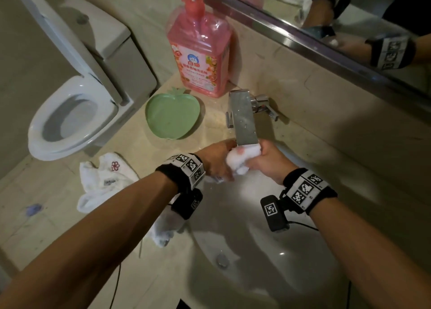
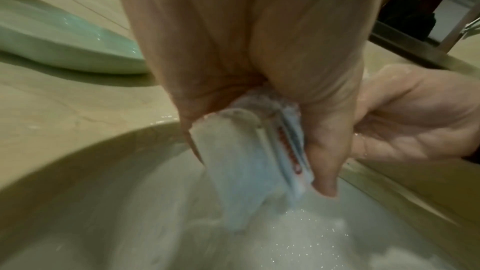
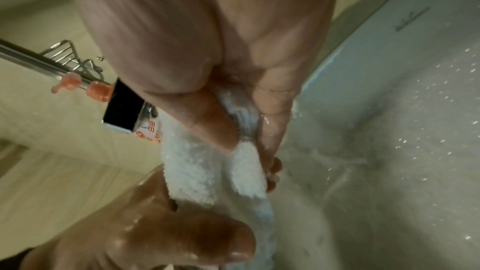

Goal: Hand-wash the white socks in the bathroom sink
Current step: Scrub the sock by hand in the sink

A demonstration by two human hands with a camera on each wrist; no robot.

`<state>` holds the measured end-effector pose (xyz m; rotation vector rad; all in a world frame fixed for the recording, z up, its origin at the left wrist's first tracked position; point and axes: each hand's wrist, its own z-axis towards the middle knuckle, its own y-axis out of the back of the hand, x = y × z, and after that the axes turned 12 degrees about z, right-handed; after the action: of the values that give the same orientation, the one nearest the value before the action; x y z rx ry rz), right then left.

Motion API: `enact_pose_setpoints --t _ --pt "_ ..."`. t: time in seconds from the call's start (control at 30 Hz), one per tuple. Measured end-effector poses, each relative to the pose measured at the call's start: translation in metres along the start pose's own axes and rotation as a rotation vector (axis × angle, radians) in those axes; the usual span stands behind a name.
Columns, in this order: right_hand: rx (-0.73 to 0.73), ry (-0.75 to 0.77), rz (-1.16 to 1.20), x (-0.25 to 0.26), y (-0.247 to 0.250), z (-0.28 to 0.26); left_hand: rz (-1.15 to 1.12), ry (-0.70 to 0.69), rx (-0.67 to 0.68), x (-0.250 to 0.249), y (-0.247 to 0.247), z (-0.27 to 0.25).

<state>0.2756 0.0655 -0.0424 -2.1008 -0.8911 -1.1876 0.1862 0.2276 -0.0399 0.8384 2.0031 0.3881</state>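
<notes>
Under the steel faucet [image 1: 243, 119], over the white sink [image 1: 268, 250], both hands grip one wet white sock [image 1: 238, 162]. My left hand [image 1: 218, 160] clasps its left part; in the left wrist view the folded sock [image 2: 249, 163] hangs from that fist [image 2: 259, 110]. My right hand [image 1: 265, 161] squeezes the other end, thumb and fingers closed on the terry sock [image 3: 205, 167] in the right wrist view. A second white sock [image 1: 163, 229] hangs over the sink's left rim. A third white sock [image 1: 105, 182] with a red flower lies on the counter at left.
A pink detergent pump bottle [image 1: 200, 51] stands at the back of the beige counter [image 1: 163, 273], with a green apple-shaped dish [image 1: 172, 117] in front of it. An open toilet [image 1: 70, 112] is at left. A mirror [image 1: 349, 16] runs along the wall behind.
</notes>
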Motion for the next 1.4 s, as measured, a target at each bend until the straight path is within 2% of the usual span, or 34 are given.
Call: enact_pose_setpoints --t 0.07,0.17,0.27,0.33,0.4,0.47,0.53,0.6,0.7,0.8,0.87,1.0,1.13,1.2,1.27,1.33,1.4 --pt "-0.02 0.015 0.021 0.0 0.008 -0.005 0.079 0.034 0.002 -0.007 -0.003 0.007" --pt "-0.022 0.017 -0.08 0.001 0.02 -0.01 0.183 0.107 0.006 -0.014 -0.011 0.016" --pt "-0.011 -0.002 -0.147 0.002 0.03 -0.012 0.274 0.143 -0.138 -0.021 -0.015 0.022" --pt "-0.033 -0.092 -0.086 0.0 0.033 -0.011 0.251 0.164 -0.251 -0.021 -0.013 0.022" --pt "-0.058 -0.208 -0.085 -0.002 0.03 -0.008 0.217 0.124 -0.292 -0.023 -0.012 0.021" --pt "-0.031 -0.311 -0.098 -0.005 0.024 -0.003 0.205 0.158 -0.292 -0.024 -0.012 0.021" --pt "-0.007 -0.343 -0.142 -0.007 0.016 0.001 0.231 0.229 -0.295 -0.025 -0.013 0.02" --pt "-0.031 -0.269 -0.325 -0.007 0.011 0.006 0.226 0.256 -0.315 -0.026 -0.013 0.02" --pt "-0.023 -0.13 -0.731 0.0 0.009 0.015 0.196 0.28 -0.307 -0.03 -0.011 0.02" --pt "-0.022 -0.051 -0.969 0.002 0.006 0.02 0.167 0.284 -0.287 -0.033 -0.011 0.03" --pt "-0.031 0.005 -1.076 0.001 0.007 0.021 0.131 0.307 -0.27 -0.03 -0.014 0.037" --pt "-0.029 0.08 -1.172 0.0 0.013 0.021 0.276 0.38 -0.24 -0.019 -0.02 0.043" --pt "0.061 0.135 -1.292 -0.002 0.015 0.019 0.293 0.404 -0.111 -0.017 -0.027 0.047" --pt "0.056 0.145 -1.285 -0.004 0.017 0.019 0.308 0.369 -0.096 -0.019 -0.026 0.047" --pt "0.026 0.111 -1.244 -0.004 0.019 0.02 0.342 0.228 -0.121 -0.023 -0.022 0.047" --pt "-0.001 0.082 -1.181 0.0 0.021 0.02 0.341 0.146 -0.056 -0.03 -0.013 0.042" --pt "0.03 0.081 -1.064 0.005 0.023 0.019 0.107 0.07 0.032 -0.03 -0.005 0.033"
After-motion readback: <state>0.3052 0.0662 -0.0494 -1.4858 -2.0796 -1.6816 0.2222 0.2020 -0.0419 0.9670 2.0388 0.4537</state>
